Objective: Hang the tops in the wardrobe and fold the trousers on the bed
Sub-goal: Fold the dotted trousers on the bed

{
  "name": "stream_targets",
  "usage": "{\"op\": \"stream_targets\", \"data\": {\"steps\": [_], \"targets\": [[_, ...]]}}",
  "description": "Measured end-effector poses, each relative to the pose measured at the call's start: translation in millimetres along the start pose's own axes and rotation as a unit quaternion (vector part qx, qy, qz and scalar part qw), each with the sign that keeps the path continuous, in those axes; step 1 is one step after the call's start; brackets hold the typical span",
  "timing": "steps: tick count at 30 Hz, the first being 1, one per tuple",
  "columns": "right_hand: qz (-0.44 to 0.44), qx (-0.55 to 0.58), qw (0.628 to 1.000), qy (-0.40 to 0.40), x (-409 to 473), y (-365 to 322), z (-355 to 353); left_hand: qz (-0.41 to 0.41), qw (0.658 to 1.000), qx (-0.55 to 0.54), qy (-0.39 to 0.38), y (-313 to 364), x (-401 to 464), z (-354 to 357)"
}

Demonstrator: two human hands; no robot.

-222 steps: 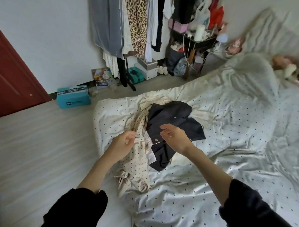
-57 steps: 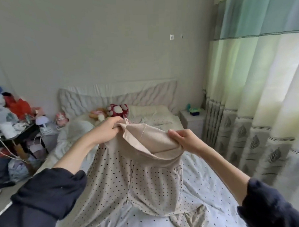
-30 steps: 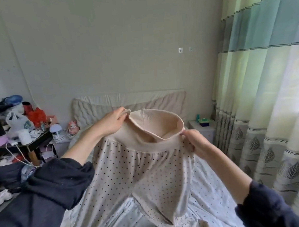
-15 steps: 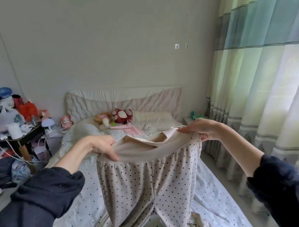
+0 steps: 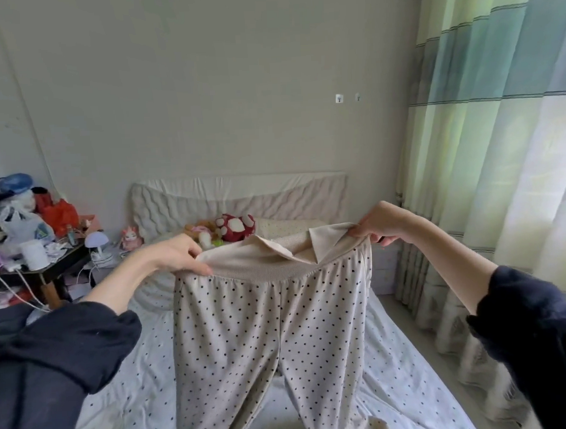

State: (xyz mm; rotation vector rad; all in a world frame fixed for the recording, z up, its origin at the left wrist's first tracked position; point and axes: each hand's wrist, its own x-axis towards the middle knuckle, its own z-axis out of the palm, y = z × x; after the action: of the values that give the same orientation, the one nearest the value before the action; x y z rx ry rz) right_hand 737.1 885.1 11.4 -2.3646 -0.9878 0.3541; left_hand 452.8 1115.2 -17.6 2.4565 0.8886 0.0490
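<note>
Nearest, two dark sleeves frame the view, and between them the trousers (image 5: 271, 338) hang in the air over the bed (image 5: 127, 393), legs trailing down toward the dotted sheet. Higher up, the left hand (image 5: 176, 258) pinches one end of the plain waistband (image 5: 261, 270) with thumb over the cloth, and the right hand (image 5: 377, 223) grips the other end, fingers curled round it, so the band is pulled out wide and nearly level. Judging by the drape, the fabric is light, soft and limp: it will sag wherever it is unsupported and will not hold a crease unaided. The ribbed band looks the firmest place to hold; its back edge flops over in the middle. Beyond lie plush toys (image 5: 224, 230) against the headboard (image 5: 238, 196), with a cluttered side table (image 5: 41, 273) at far left.
</note>
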Motion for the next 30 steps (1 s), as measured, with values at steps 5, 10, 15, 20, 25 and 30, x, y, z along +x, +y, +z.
{"op": "stream_targets", "data": {"steps": [5,10,15,20,25,30], "targets": [[0.014,0.024,0.992,0.124,21.1,-26.4,-34.1,0.022,0.980,-0.005,0.199,31.9,28.2,-33.4],[0.016,0.227,0.960,0.163,38.4,-51.1,-98.9,0.014,0.933,-0.023,0.359,99.7,56.1,-79.0],[-0.036,0.348,0.920,0.177,57.8,-74.4,-156.1,0.026,0.910,-0.049,0.412,161.8,92.7,-127.7],[-0.036,0.412,0.894,0.176,108.7,-73.2,-175.2,0.051,0.874,-0.316,0.367,181.4,157.9,-142.6],[-0.120,0.549,0.798,0.218,169.3,-73.0,-191.8,0.088,0.803,-0.420,0.413,194.6,224.3,-152.5],[-0.240,0.558,0.748,0.268,191.5,-84.3,-206.9,0.150,0.757,-0.424,0.475,204.3,247.7,-181.4]]}}
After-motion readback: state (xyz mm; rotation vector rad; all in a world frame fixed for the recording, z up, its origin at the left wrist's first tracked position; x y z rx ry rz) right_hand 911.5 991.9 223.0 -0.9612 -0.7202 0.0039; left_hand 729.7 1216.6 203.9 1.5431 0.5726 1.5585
